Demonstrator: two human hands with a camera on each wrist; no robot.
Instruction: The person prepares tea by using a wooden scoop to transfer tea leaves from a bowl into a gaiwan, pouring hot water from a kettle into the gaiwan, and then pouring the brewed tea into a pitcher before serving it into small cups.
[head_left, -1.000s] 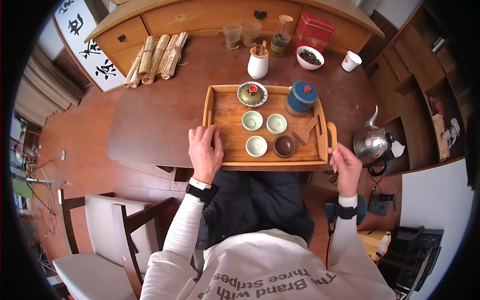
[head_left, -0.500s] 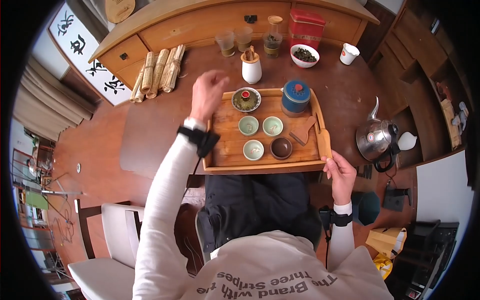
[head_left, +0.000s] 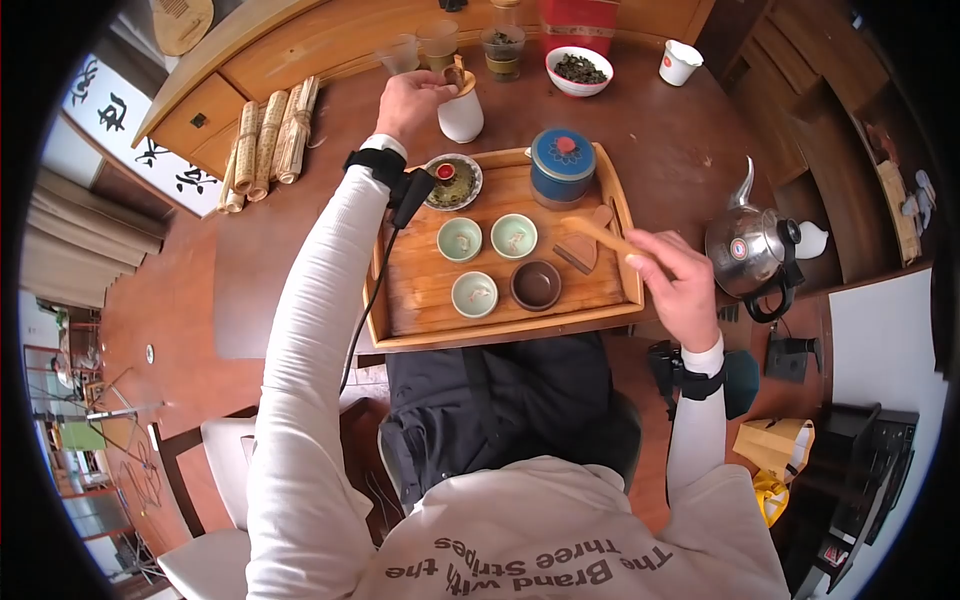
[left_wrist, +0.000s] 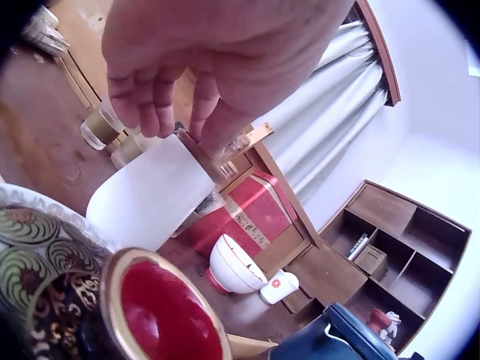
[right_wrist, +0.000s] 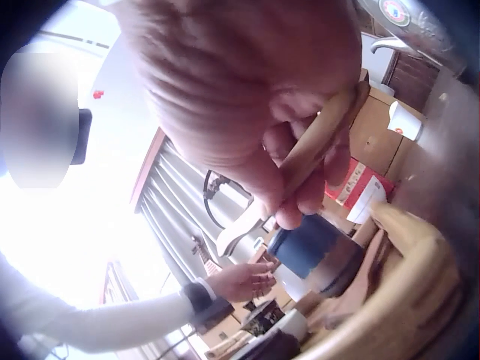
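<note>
The left hand (head_left: pixel 408 106) is at the top of a white jar (head_left: pixel 461 119), its fingertips pinching the wooden tools (head_left: pixel 456 76) at the mouth; the left wrist view (left_wrist: pixel 217 67) shows thumb and fingers at the rim. Between the right hand's (head_left: pixel 678 285) thumb and fingers is a light wooden utensil (head_left: pixel 600 234), tilted over the tray's (head_left: pixel 416 324) right part. On the tray stand a lidded patterned bowl (head_left: pixel 453 192), a blue pot (head_left: pixel 562 172), several pale green cups (head_left: pixel 474 295), a dark brown cup (head_left: pixel 536 286) and a brown wooden piece (head_left: pixel 578 252).
A steel kettle (head_left: pixel 745 250) stands right of the tray. Behind are a bowl of dark leaves (head_left: pixel 579 72), a white pitcher (head_left: pixel 680 63), glass vessels (head_left: pixel 502 45) and a red box (head_left: pixel 580 24). Rolled slips (head_left: pixel 267 145) lie at the back left.
The left hand has left the tray's left edge and reached the white jar. The right hand has lifted the light wooden utensil from beside the tray's right edge and brought it over the tray.
</note>
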